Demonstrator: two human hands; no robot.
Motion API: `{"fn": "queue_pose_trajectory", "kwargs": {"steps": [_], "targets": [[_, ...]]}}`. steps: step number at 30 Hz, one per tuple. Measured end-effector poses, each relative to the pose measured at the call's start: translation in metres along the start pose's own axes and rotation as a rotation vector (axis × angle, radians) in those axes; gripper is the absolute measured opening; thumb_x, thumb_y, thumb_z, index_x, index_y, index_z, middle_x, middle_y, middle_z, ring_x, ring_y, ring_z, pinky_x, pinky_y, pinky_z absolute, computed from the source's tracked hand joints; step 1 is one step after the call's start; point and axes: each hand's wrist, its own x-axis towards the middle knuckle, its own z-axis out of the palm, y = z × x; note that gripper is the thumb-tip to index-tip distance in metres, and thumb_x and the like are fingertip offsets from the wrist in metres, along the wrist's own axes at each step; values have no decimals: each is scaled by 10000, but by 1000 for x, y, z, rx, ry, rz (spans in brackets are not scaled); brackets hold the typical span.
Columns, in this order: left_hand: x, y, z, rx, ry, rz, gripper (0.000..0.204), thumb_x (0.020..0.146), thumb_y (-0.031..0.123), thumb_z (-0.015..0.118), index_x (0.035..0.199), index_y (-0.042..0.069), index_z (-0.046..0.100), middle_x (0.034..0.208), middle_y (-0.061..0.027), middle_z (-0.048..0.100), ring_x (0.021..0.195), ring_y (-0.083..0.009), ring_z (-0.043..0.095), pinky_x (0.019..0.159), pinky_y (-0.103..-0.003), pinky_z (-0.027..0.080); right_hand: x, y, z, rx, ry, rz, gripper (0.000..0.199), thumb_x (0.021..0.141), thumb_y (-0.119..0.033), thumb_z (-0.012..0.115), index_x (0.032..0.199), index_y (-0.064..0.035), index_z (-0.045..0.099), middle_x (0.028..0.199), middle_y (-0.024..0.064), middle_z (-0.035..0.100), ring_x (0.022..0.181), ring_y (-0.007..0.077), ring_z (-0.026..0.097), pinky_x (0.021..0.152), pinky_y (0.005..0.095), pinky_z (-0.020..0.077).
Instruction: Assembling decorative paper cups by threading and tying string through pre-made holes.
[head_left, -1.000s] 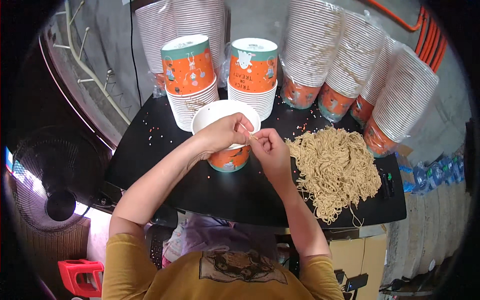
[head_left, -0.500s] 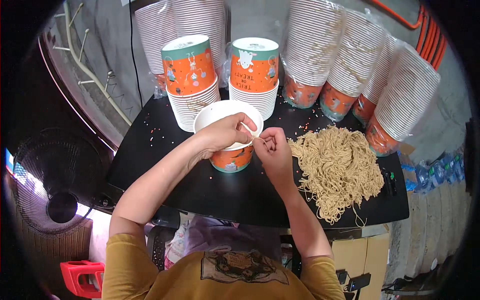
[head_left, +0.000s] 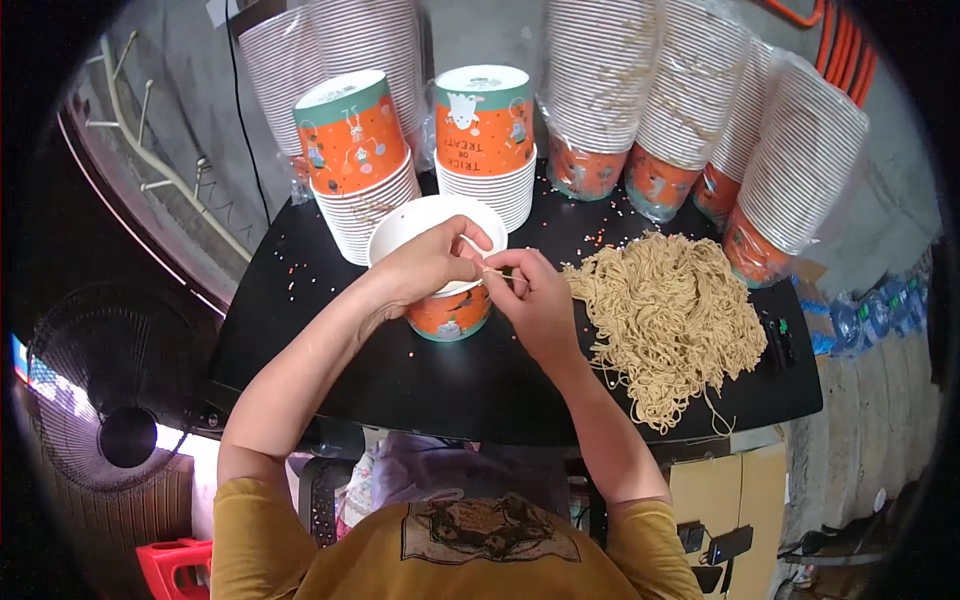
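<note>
An upright white-lined paper tub (head_left: 449,316), orange and green outside, stands on the black table in front of me. My left hand (head_left: 432,264) reaches over its near side, closed on the rim, with fingertips at the right edge. Just right of that edge, my right hand (head_left: 538,298) pinches a thin beige cord (head_left: 509,276). The cord runs between both hands at the rim; its end at my left fingertips is partly hidden. To the right of my right hand lies a loose heap of beige cords (head_left: 680,325).
Behind the tub stand two upside-down stacks of like tubs, left (head_left: 352,135) and right (head_left: 484,120). Tall plastic-wrapped stacks (head_left: 604,80) line the table's back. Small beads (head_left: 292,268) lie scattered on the black table (head_left: 300,350). A fan (head_left: 128,436) stands at left.
The view has shifted slightly. My right hand has turned, its fingers now pointing more to the left toward the rim, with the cord drawn between the hands. My left hand stays on the rim.
</note>
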Motion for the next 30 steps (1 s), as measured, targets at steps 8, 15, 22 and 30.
{"fn": "queue_pose_trajectory", "kwargs": {"steps": [8, 15, 22, 30], "targets": [[3, -3, 0, 67, 15, 13, 308, 837, -8, 611, 1128, 34, 521, 935, -30, 594, 881, -97, 562, 793, -236, 453, 3, -4, -7, -56, -23, -34, 170, 815, -81, 701, 952, -37, 611, 809, 72, 572, 638, 167, 550, 599, 307, 464], [4, -4, 1, 32, 7, -7, 284, 847, -18, 600, 1117, 37, 530, 940, -15, 595, 870, -75, 559, 785, -217, 450, 2, -5, -15, -29, -84, 57, 167, 807, -63, 670, 944, -35, 578, 853, 77, 581, 704, 195, 591, 643, 327, 485], [3, -6, 1, 111, 6, 27, 253, 850, 0, 610, 1092, 37, 549, 911, 9, 562, 857, -66, 533, 772, -208, 436, 1, -4, -12, 82, -95, 177, 119, 840, -83, 662, 914, -17, 596, 790, 74, 583, 670, 143, 565, 619, 293, 462], [2, -11, 4, 82, 19, 40, 222, 867, -4, 593, 1083, 31, 555, 894, 12, 559, 829, -66, 535, 759, -205, 445, 4, 3, -13, 111, -68, 182, 140, 873, -147, 672, 896, -17, 625, 770, 26, 595, 583, 52, 479, 535, 216, 382]]}}
